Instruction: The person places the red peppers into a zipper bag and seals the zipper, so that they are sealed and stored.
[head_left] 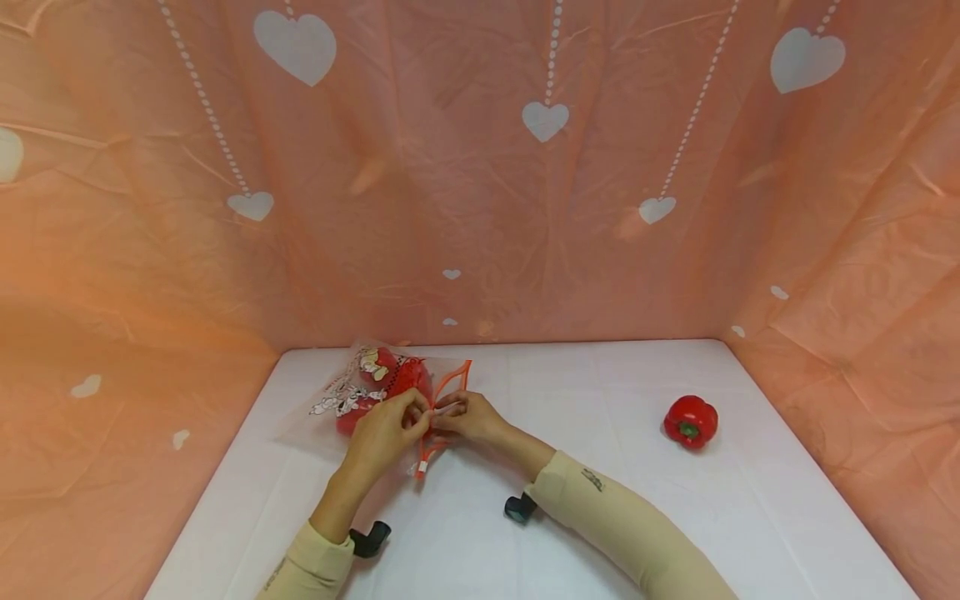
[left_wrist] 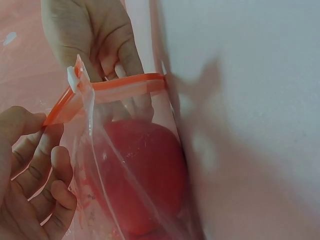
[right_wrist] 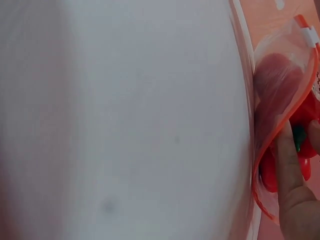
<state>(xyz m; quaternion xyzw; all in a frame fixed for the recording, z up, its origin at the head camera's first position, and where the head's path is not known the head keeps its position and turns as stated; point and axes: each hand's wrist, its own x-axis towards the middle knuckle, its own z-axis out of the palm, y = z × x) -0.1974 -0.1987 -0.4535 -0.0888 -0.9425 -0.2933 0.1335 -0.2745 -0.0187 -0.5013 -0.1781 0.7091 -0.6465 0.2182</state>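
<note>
A clear slider bag (head_left: 330,421) with an orange zip edge lies at the table's left, cartoon prints on its front. Red bell peppers (left_wrist: 145,175) show through the plastic; a green stem (right_wrist: 298,136) is visible at the mouth in the right wrist view. My left hand (head_left: 384,429) pinches the orange edge between thumb and finger. My right hand (head_left: 471,417) is at the parted mouth, its extended fingers (left_wrist: 132,107) reaching inside, seen through the plastic in the left wrist view. The white slider (head_left: 422,467) sits at the near end of the zip.
Another red bell pepper (head_left: 691,422) stands at the right of the white table (head_left: 600,383). Orange sheeting (head_left: 480,208) with white hearts encloses the back and sides. A black wrist camera (head_left: 371,540) is strapped to the left forearm, a second one (head_left: 519,508) to the right.
</note>
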